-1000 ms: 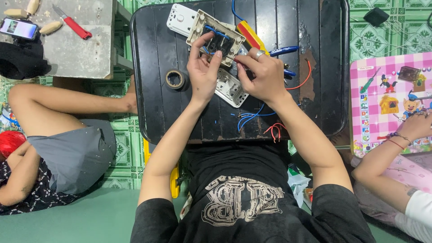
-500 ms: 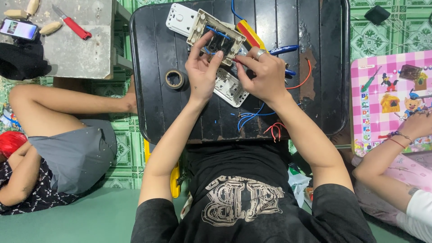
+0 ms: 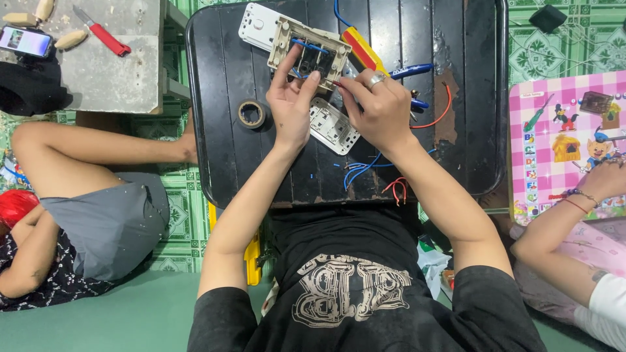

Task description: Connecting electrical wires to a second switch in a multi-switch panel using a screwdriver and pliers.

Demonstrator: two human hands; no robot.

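My left hand [image 3: 291,104] holds a beige switch frame [image 3: 309,48] with blue wires inside, tilted up over a black slatted table [image 3: 215,137]. My right hand [image 3: 378,107], a ring on one finger, pinches something small, perhaps a wire end, at the frame's lower right corner. Under both hands lies a white socket plate [image 3: 331,126]. Another white switch plate [image 3: 256,25] sits behind the frame. Loose blue wires [image 3: 357,171] and red wires [image 3: 398,188] lie near the table's front edge.
A tape roll [image 3: 251,113] lies left of my hands; a red-and-yellow screwdriver [image 3: 360,47] and blue-handled pliers [image 3: 411,69] lie to the right. A person sits on the floor at left, beside a grey bench with a red knife [image 3: 103,34] and phone [image 3: 25,41]. Another person's arm rests on a pink picture board [image 3: 554,137].
My left fingers have shifted slightly on the frame and my right hand stays at its corner. Everything else is still.
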